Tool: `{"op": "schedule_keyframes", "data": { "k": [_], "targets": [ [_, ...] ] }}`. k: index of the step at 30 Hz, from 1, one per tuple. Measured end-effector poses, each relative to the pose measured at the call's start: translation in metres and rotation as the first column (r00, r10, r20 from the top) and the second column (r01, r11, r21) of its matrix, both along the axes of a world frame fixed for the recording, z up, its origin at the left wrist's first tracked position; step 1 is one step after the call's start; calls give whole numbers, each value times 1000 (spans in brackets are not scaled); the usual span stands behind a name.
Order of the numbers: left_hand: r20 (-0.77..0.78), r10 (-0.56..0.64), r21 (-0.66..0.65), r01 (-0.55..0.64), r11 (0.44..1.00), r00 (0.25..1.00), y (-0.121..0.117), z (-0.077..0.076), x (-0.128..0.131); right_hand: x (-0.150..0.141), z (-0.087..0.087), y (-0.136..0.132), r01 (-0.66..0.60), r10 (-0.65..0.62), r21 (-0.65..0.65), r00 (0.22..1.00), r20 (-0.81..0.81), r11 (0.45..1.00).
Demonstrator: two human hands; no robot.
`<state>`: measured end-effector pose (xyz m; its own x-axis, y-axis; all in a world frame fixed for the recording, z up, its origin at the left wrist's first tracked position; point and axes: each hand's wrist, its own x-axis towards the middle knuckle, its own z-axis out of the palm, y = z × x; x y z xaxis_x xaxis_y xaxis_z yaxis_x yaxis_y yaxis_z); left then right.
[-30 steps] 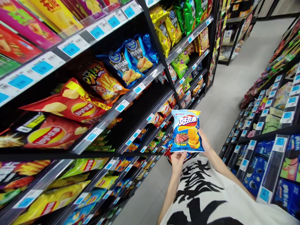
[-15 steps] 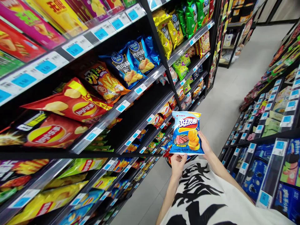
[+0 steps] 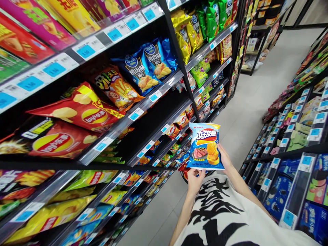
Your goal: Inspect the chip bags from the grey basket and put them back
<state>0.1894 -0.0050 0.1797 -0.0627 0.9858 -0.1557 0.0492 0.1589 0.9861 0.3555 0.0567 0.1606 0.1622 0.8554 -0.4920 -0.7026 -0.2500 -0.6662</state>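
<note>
A blue bag of chips (image 3: pixel 205 147) with ridged chips and a piece of meat printed on it is held upright in front of my body, its printed face towards me. My left hand (image 3: pixel 195 178) pinches the bag's bottom edge near its left corner. On the other side, my right hand (image 3: pixel 225 158) grips the lower right edge, with its fingers partly hidden behind the bag. Just behind and below the bag, a few more snack packs in blue and red (image 3: pixel 183 165) show in part.
A tall snack shelf (image 3: pixel 133 116) with price tags runs along my left, holding red chip bags (image 3: pixel 84 111) and blue chip bags (image 3: pixel 139 71). Low shelves with blue packs (image 3: pixel 278 193) line my right. The grey aisle floor (image 3: pixel 252 90) stretches ahead to a rack (image 3: pixel 256 41).
The view has shifted slightly, so the shelves appear a little further right. Both hands keep hold of the chip bag in nearly the same place.
</note>
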Motion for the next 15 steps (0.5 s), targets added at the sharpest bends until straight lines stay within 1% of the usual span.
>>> {"op": "schedule_keyframes", "data": {
  "k": [4, 7, 11, 15],
  "targets": [
    [12, 3, 2, -3, 1000, 1000, 0, -2, 0, 0, -7, 0, 16, -15, -27, 1000, 19, 1000],
    [7, 1, 5, -1, 1000, 1000, -2, -5, -2, 0, -9, 1, 32, -30, -61, 999, 33, 998],
    [-16, 43, 12, -43, 999, 999, -4, -9, -3, -4, -6, 2, 48, -44, -73, 998, 54, 996],
    [-26, 85, 17, -84, 996, 996, -7, -20, -7, -8, -1, 3, 50, -46, -43, 996, 71, 998]
  ]
}}
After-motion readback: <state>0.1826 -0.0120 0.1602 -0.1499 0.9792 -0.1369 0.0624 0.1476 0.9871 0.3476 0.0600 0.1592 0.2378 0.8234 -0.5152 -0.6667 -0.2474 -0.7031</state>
